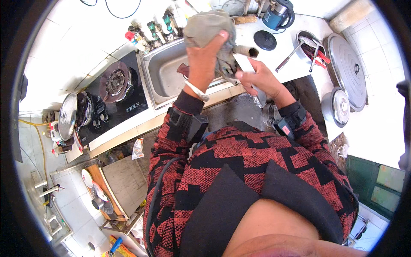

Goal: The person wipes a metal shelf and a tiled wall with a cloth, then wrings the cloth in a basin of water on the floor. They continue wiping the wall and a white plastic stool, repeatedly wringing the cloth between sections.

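Note:
My left hand (204, 61) grips a bunched grey cloth (208, 27) above the right end of the stainless steel sink (149, 69). The cloth hangs down toward my right hand (265, 78), which is closed around a flat, pale blade-like piece (243, 62). That piece slants down past my fingers, and my palm hides part of it. A short hollow tube (245, 50) sticks out beside the cloth; whether it joins the flat piece I cannot tell. Below my left wrist, a small dark red thing (183, 70) shows at the sink.
A black gas hob (138, 93) lies left of the sink, with a steel lid (67, 115) beyond. On the right counter are an electric kettle (277, 16), a black round lid (265, 40), a bowl (300, 33) holding a skimmer, a large pot lid (348, 70) and a lidded pot (330, 104).

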The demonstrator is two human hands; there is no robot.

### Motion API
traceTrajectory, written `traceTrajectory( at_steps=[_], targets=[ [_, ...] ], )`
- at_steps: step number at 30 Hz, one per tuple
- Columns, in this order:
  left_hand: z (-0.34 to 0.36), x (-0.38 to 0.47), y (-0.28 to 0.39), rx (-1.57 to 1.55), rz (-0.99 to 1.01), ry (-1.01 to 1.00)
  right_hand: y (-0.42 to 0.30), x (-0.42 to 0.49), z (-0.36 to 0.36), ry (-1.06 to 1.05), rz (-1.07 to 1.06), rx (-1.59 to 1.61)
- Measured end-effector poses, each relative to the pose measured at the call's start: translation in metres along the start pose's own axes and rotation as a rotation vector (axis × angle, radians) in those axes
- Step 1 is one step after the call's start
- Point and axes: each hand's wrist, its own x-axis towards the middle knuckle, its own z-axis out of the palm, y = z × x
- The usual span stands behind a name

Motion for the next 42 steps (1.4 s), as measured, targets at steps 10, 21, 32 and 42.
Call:
traceTrajectory(
  at_steps=[10,21,32,42],
  targets=[
    [-0.02,-0.048,0.018,0.557,0.228,0.088,0.01,0.022,-0.01,0.006,-0.17,0.566],
    [0.051,-0.059,-0.028,0.472,0.292,-0.194,0.039,0.055,-0.005,0.634,-0.701,-0.061],
    [0.073,-0.035,-0.026,0.733,0.6,-0.03,0.011,0.006,-0.012,0.342,-0.388,0.293],
    [0.04,0.04,-0.002,0.749,0.321,0.058,0.038,-0.001,0.006,0.238,-0.326,0.206]
  ],
)
